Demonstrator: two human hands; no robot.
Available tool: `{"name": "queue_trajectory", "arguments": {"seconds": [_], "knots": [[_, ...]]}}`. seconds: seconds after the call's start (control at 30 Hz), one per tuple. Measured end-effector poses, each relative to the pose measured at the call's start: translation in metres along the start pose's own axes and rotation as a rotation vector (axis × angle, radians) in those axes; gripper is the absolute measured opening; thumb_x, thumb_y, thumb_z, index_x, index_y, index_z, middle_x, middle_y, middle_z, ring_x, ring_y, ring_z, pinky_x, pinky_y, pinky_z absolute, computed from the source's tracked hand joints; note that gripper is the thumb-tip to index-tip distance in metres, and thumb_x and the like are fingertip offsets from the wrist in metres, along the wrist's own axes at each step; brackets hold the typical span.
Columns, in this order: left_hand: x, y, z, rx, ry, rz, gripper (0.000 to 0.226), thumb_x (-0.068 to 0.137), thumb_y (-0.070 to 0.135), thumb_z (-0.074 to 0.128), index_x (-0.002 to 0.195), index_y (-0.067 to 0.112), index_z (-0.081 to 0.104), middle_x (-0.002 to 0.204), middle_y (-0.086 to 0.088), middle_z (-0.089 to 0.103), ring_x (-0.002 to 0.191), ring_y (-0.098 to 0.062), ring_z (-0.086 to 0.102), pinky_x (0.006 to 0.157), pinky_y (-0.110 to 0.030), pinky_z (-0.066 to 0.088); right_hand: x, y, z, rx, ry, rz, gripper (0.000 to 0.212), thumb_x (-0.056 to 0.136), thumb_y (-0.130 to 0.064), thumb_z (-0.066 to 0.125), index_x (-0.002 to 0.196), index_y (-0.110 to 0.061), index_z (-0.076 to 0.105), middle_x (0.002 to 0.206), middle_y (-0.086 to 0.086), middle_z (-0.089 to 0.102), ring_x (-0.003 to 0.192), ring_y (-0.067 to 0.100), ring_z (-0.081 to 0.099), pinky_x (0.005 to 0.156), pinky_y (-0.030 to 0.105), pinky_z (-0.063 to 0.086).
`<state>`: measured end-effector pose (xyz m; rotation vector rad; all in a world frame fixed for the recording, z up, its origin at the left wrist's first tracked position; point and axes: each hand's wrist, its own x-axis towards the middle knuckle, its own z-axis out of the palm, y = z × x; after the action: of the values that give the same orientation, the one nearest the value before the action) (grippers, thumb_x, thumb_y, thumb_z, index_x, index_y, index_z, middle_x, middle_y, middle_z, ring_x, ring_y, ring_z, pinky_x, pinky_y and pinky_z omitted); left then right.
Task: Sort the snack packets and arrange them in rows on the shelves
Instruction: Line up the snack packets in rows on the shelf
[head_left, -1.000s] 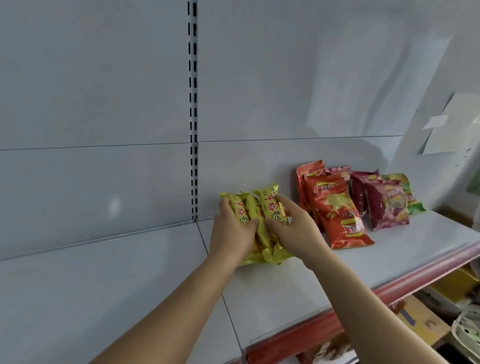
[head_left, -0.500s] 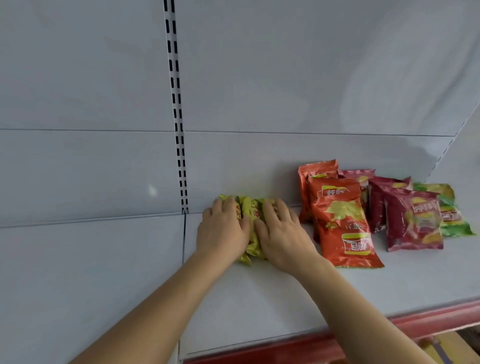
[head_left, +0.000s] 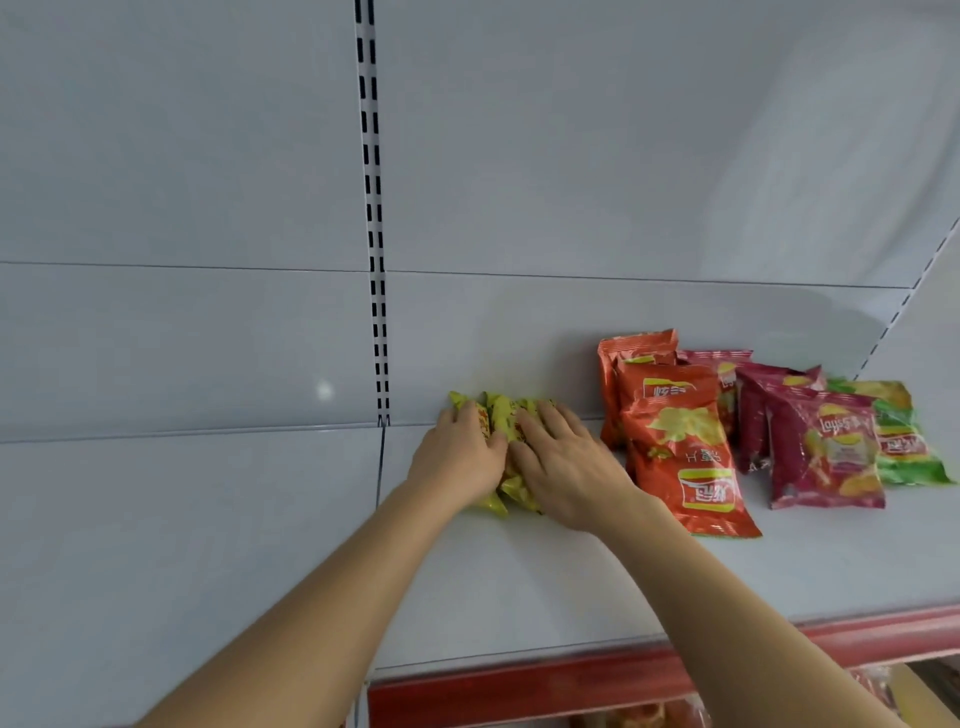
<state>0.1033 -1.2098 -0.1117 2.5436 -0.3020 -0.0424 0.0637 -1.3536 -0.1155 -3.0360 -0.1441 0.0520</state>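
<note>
The yellow packets (head_left: 503, 415) lie flat at the far edge of the shelf (head_left: 571, 582), against the back panel (head_left: 519, 338), their long axis running near to far. They sit directly under both hands. The left hand (head_left: 460, 457) covers the left side and the right hand (head_left: 563, 467) the right, fingers fairly straight and pressing down rather than gripping — neither is clearly nearer. How many packets are in the bunch is hard to tell; perhaps three, since the palms hide most of them. To the right stand the orange packets (head_left: 675, 447), the maroon packets (head_left: 821, 452) and a green packet (head_left: 904, 441), overlapping — the rear ones are partly hidden.
</note>
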Motion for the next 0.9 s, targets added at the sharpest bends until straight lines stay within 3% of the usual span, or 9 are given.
{"name": "queue_trajectory", "arguments": {"seconds": [0.1, 0.23, 0.33, 0.43, 0.5, 0.67, 0.9], "knots": [[-0.008, -0.005, -0.012, 0.004, 0.07, 0.005, 0.053, 0.106, 0.043, 0.043, 0.149, 0.013, 0.038, 0.149, -0.013, 0.044, 0.132, -0.037, 0.05, 0.103, -0.044, 0.045, -0.007, -0.003, -0.008, 0.029, 0.183, 0.017, 0.084, 0.088, -0.056, 0.0, 0.151, -0.016, 0.038, 0.161, 0.011, 0.029, 0.15, 0.033, 0.022, 0.122, 0.05, 0.023], [-0.024, -0.018, -0.021, 0.094, 0.235, 0.065, 0.053, 0.105, 0.041, 0.044, 0.148, 0.009, 0.044, 0.143, -0.012, 0.051, 0.131, -0.035, 0.05, 0.102, -0.043, 0.045, -0.014, -0.018, -0.014, 0.013, 0.24, 0.02, 0.064, 0.103, -0.054, 0.019, 0.157, -0.02, 0.024, 0.166, 0.009, 0.017, 0.154, 0.026, 0.007, 0.124, 0.042, 0.013], [-0.042, -0.034, -0.031, 0.178, 0.349, 0.071, 0.058, 0.098, 0.043, 0.04, 0.141, 0.005, 0.052, 0.134, -0.016, 0.058, 0.128, -0.039, 0.052, 0.103, -0.048, 0.044, -0.017, -0.039, -0.019, -0.027, 0.248, -0.002, 0.062, 0.103, -0.053, 0.024, 0.157, -0.023, 0.021, 0.166, 0.008, 0.015, 0.154, 0.027, 0.004, 0.124, 0.043, 0.012], [-0.065, -0.055, -0.05, 0.271, 0.36, -0.003, 0.059, 0.106, 0.044, 0.041, 0.155, 0.012, 0.039, 0.16, -0.015, 0.038, 0.15, -0.035, 0.03, 0.122, -0.051, 0.025, -0.024, -0.073, -0.024, -0.042, 0.247, -0.067, 0.065, 0.102, -0.057, 0.021, 0.158, -0.025, 0.018, 0.167, 0.007, 0.012, 0.155, 0.027, 0.001, 0.124, 0.045, 0.01], [-0.081, -0.074, -0.066, 0.321, 0.386, -0.028, 0.062, 0.107, 0.048, 0.036, 0.16, 0.016, 0.028, 0.167, -0.011, 0.026, 0.156, -0.03, 0.018, 0.125, -0.05, 0.018, -0.028, -0.1, -0.028, -0.06, 0.25, -0.112, 0.068, 0.101, -0.06, 0.018, 0.159, -0.025, 0.014, 0.168, 0.007, 0.008, 0.155, 0.027, -0.004, 0.125, 0.045, 0.008], [-0.135, -0.126, -0.115, 0.361, 0.451, -0.104, 0.065, 0.108, 0.052, 0.028, 0.164, 0.02, 0.018, 0.172, -0.008, 0.016, 0.159, -0.029, 0.01, 0.129, -0.05, 0.011, -0.04, -0.185, -0.032, -0.077, 0.266, -0.201, 0.071, 0.101, -0.063, 0.015, 0.16, -0.024, 0.007, 0.168, 0.008, 0.004, 0.155, 0.028, -0.007, 0.125, 0.046, 0.005], [-0.232, -0.23, -0.196, 0.394, 0.55, -0.198, 0.066, 0.107, 0.051, 0.032, 0.163, 0.018, 0.021, 0.171, -0.009, 0.018, 0.158, -0.03, 0.012, 0.129, -0.048, 0.009, -0.062, -0.338, -0.013, -0.017, 0.276, -0.348, 0.071, 0.101, -0.062, 0.018, 0.161, -0.023, 0.009, 0.168, 0.009, 0.006, 0.155, 0.029, -0.004, 0.125, 0.046, 0.007]]}}
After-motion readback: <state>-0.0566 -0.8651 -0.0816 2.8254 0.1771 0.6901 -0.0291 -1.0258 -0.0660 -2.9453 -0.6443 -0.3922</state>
